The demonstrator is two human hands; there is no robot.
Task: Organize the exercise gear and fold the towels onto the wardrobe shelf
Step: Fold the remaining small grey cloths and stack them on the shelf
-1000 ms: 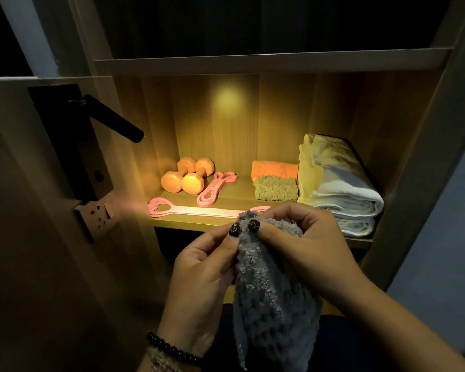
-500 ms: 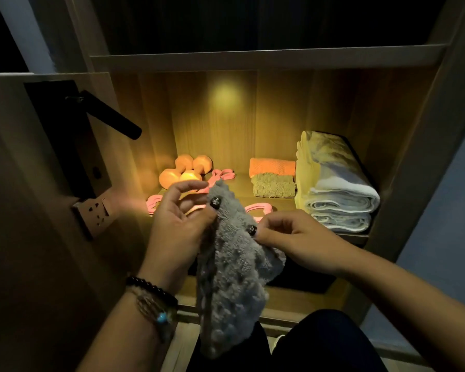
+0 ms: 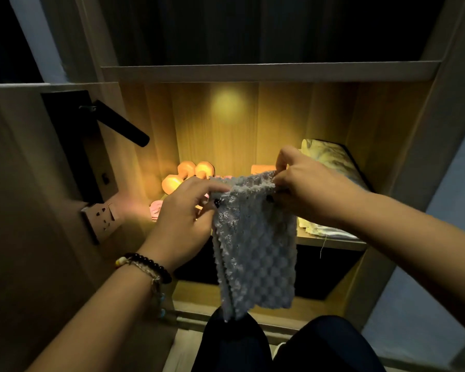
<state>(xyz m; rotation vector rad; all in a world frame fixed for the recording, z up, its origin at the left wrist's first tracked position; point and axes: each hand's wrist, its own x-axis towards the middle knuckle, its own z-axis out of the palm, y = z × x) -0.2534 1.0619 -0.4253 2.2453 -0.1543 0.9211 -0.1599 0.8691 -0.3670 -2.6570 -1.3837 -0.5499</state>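
Note:
A grey bobbled towel (image 3: pixel 255 248) hangs doubled in front of the lit wardrobe shelf (image 3: pixel 330 241). My left hand (image 3: pixel 185 213) pinches its upper left corner and my right hand (image 3: pixel 306 189) pinches its upper right corner, stretching the top edge flat. Behind my hands, on the shelf, stand orange dumbbells (image 3: pixel 184 174) at the left. A pink resistance band (image 3: pixel 156 209) lies near the shelf's front left. An orange folded cloth (image 3: pixel 262 168) shows just above the towel. A large folded white towel stack (image 3: pixel 330 162) fills the shelf's right side, partly hidden by my right arm.
An open door with a black lever handle (image 3: pixel 121 126) and a socket plate (image 3: pixel 102 218) stands close at the left. An upper shelf board (image 3: pixel 266 72) runs overhead. A lower compartment (image 3: pixel 320 269) lies dark beneath. My dark-trousered legs (image 3: pixel 279 345) are at the bottom.
My hands have moved apart and risen, spreading the bunched grey towel into a flat doubled sheet. The view has shifted lower and closer to the shelf.

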